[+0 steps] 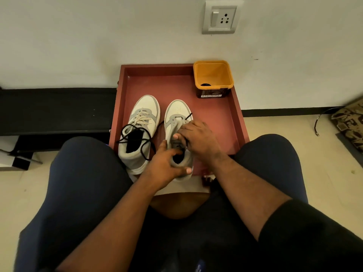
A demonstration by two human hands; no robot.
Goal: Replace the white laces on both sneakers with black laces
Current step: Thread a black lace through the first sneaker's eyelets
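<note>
Two white and grey sneakers stand side by side, toes away from me, on a red tray (pixel 214 118). The left sneaker (pixel 145 108) keeps its white lace (pixel 141 119) in the lower eyelets, and a loose black lace (pixel 135 138) lies looped over its opening. The right sneaker (pixel 177 112) has a black lace (pixel 187 116) through its lowest eyelets. My left hand (pixel 167 165) grips the right sneaker's heel collar, fingers inside the opening. My right hand (pixel 198 140) covers the tongue and eyelets and pinches there; what it pinches is hidden.
A yellow tub (pixel 213 75) with a dark label stands in the tray's far right corner, something dark at its bottom. The tray sits on the floor against a white wall with a socket (pixel 221 17). My knees flank the tray. A cable (pixel 322 122) lies at right.
</note>
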